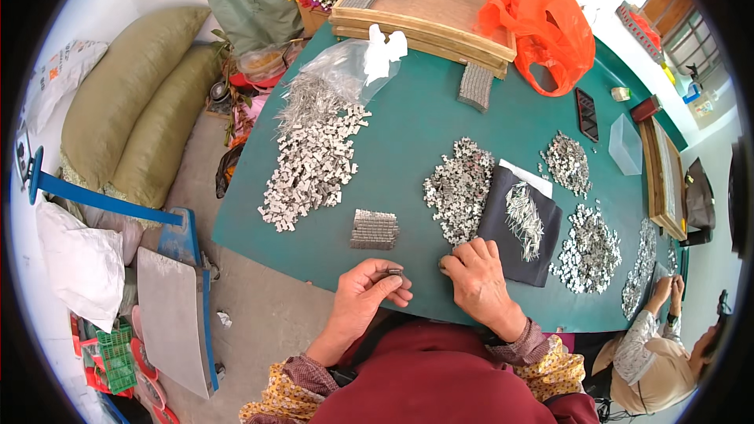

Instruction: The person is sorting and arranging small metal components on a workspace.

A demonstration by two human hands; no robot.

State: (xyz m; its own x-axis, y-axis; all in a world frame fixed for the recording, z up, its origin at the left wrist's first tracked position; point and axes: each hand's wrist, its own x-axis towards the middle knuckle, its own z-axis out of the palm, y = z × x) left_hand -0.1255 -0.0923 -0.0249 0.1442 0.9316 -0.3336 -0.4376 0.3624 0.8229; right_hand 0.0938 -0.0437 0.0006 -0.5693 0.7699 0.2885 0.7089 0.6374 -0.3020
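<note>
While pinched in the left hand (369, 286), metal pieces (393, 273) fill its grip.

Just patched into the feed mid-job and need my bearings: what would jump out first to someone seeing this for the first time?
Heaps of small silvery metal pieces spread over the green table, the biggest at its left spilling from a clear plastic bag. A bright orange plastic bag sits at the far edge beside a wooden tray. At the near edge, the left hand pinches a small stack of pieces while the right hand rests by another heap.
</note>
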